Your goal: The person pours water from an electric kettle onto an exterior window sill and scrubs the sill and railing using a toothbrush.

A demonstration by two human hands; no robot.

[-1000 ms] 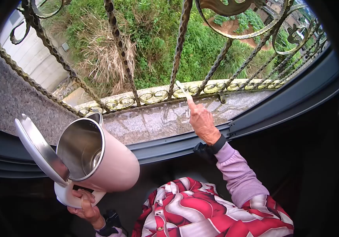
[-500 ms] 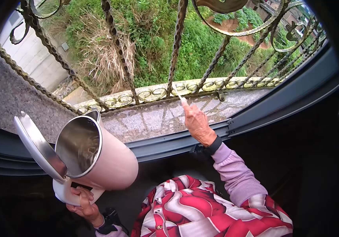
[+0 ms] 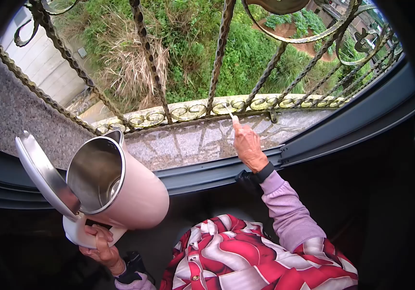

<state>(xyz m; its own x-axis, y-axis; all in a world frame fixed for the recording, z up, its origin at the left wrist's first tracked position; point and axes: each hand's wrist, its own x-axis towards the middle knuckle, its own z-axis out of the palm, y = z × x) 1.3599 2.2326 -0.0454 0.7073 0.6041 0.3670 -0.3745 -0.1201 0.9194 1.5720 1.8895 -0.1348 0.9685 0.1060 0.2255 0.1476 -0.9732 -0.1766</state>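
Note:
My left hand [image 3: 102,244] is wrapped round the handle of a pale pink electric kettle [image 3: 142,193]. Its lid [image 3: 48,176] stands wide open, and the kettle leans so its metal inside faces me. A round shiny spot shows low inside; how much water is in it, I cannot tell. My right hand [image 3: 249,145] reaches out over the window ledge, fingers closed on a thin white stick [image 3: 229,113]. The stick points at the scrollwork along the foot of the metal railing [image 3: 193,111]; whether its tip touches, I cannot tell.
Under my arms runs the dark window track [image 3: 202,180]. Beyond it lies the wet-looking stone ledge [image 3: 169,147], closed off by twisted upright bars [image 3: 219,53]. Green plants and dry grass [image 3: 135,63] grow below outside. A checked red and white garment [image 3: 246,256] covers my front.
My right hand has shifted slightly right and forward with the stick. Inside the kettle, the rippled liquid seen before gives way to bare metal wall and a shiny spot. My left hand keeps its grip.

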